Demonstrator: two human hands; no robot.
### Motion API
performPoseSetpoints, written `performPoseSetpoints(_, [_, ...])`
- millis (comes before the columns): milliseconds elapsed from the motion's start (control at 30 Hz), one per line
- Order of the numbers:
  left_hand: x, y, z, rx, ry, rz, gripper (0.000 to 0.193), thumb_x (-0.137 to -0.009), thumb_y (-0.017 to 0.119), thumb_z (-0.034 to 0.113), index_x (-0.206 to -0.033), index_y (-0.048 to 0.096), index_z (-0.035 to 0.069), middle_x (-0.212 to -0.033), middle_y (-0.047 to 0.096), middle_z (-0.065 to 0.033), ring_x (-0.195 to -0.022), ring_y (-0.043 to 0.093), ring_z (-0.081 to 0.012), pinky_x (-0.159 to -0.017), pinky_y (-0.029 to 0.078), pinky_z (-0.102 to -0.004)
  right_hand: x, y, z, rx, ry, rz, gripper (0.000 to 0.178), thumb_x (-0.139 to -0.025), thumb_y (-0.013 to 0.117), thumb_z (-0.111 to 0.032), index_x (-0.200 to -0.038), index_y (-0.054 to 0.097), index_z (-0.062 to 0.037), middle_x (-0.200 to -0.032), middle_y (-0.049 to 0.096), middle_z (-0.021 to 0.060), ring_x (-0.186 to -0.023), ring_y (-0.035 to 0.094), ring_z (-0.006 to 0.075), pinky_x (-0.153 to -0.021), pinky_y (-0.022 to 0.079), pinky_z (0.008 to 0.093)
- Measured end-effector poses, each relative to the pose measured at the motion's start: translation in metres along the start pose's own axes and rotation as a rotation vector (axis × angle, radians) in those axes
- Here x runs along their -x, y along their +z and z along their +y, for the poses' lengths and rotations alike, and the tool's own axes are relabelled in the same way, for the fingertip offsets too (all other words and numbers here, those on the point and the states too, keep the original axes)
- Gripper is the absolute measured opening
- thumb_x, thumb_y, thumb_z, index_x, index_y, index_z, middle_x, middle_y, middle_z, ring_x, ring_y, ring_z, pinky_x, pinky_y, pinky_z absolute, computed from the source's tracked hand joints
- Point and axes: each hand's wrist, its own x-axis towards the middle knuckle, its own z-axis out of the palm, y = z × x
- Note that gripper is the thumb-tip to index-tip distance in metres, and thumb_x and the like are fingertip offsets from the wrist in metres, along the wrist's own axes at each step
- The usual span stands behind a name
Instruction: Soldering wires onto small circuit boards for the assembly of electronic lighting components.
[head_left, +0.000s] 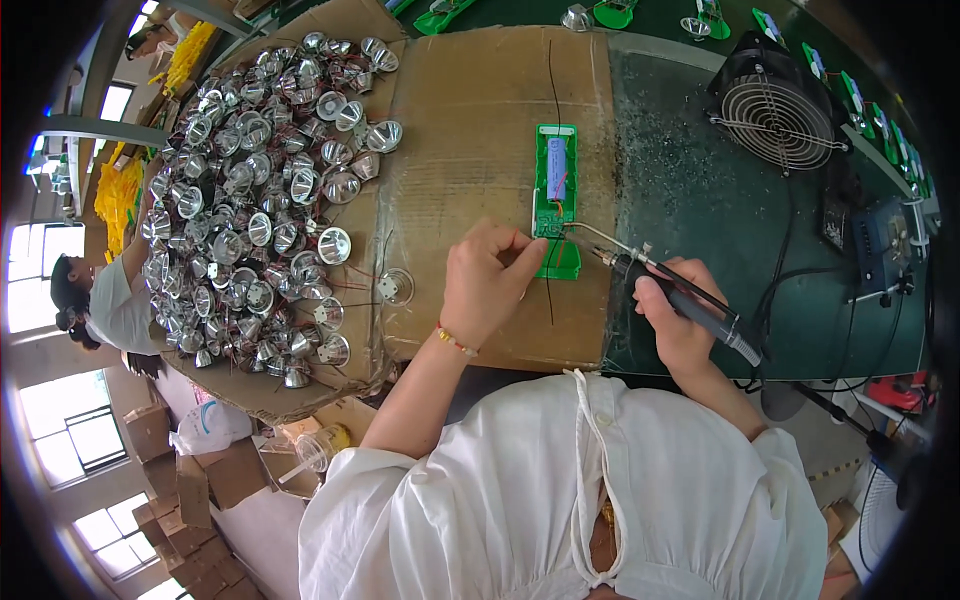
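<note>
A green plastic housing [570, 262] lies lengthwise on the cardboard in front of me. In its upper part sits a blue-purple cylindrical battery [556, 168], and below that a small green circuit board [549, 226] with wires. My left hand [488, 268] is at the board's left edge, thumb and forefinger pinched together; whatever they hold is too small to make out. My right hand [684, 312] grips a soldering iron [690, 308] with a thin metal feed tube [605, 238] alongside. The iron's tip reaches the board close to my left fingertips. A silver reflector cup [396, 288] lies left of my left hand.
A large heap of silver reflector cups [260, 200] with wires fills a cardboard box at left. A black fan with a wire grille [778, 122] stands at the back right, near a blue control box [885, 245]. More green housings [852, 95] line the table's far edge. Cables trail at right.
</note>
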Motion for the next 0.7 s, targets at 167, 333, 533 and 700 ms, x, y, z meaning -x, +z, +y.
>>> performPoseSetpoints(167, [-0.002,0.0,0.0,0.016,-0.01,-0.031,0.019,-0.078,0.068,0.012,-0.069,0.058,-0.002,-0.067,0.052,-0.002,-0.058,0.048,-0.007,-0.051,0.039,-0.0229,-0.004,0.007,0.001,-0.06,0.043,0.017,0.014,-0.08,0.064,-0.006,-0.085,0.054,0.0019,-0.071,0.057,0.0075,-0.055,0.055,0.0096,-0.05,0.045,0.0212])
performPoseSetpoints(333, [-0.004,0.004,0.0,0.063,-0.042,-0.026,0.018,-0.074,0.067,0.012,-0.065,0.059,-0.001,-0.069,0.055,-0.0102,-0.054,0.052,-0.0199,-0.051,0.04,-0.0304,-0.005,0.011,-0.001,-0.143,0.15,0.051,0.015,-0.079,0.067,-0.008,-0.081,0.056,0.0002,-0.065,0.058,0.0025,-0.055,0.051,0.0052,-0.05,0.041,0.02])
performPoseSetpoints(533, [-0.004,0.001,-0.002,0.071,-0.038,-0.029,0.018,-0.073,0.068,0.012,-0.064,0.059,-0.001,-0.068,0.055,-0.0098,-0.054,0.052,-0.0192,-0.051,0.04,-0.0301,-0.007,0.012,-0.009,-0.265,0.321,0.075,0.014,-0.081,0.065,-0.009,-0.084,0.054,-0.0002,-0.067,0.059,0.006,-0.055,0.054,0.0075,-0.05,0.044,0.0199])
performPoseSetpoints(700, [-0.007,0.002,0.002,0.072,-0.076,-0.052,0.019,-0.074,0.068,0.012,-0.064,0.059,-0.001,-0.066,0.055,-0.0098,-0.054,0.052,-0.0182,-0.05,0.039,-0.0297,-0.005,0.003,-0.012,-0.301,0.248,0.129,0.016,-0.082,0.064,-0.009,-0.088,0.053,0.0008,-0.068,0.059,0.0075,-0.055,0.055,0.009,-0.051,0.045,0.0203])
